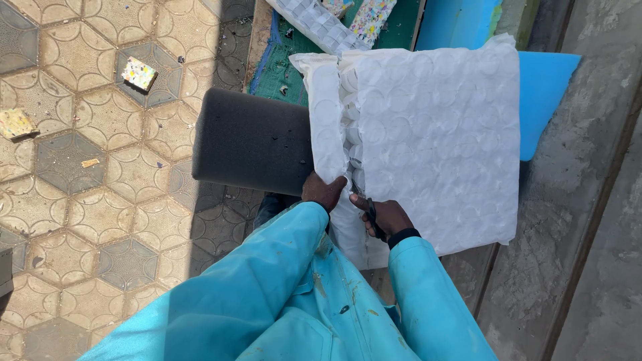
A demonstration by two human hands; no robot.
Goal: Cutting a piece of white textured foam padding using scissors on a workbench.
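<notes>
Paved ground of hexagonal tiles (87, 194) lies beneath the work, with a concrete ledge (575, 220) alongside. Left hand (323, 191): fingers clenched on the cut edge of the white quilted foam sheet (435, 140). Right hand (386, 216): fingers closed through black scissors (370, 208) set into the cut. Grey foam block (251, 142) lies just left of the sheet; blue foam (545, 93) shows behind it.
</notes>
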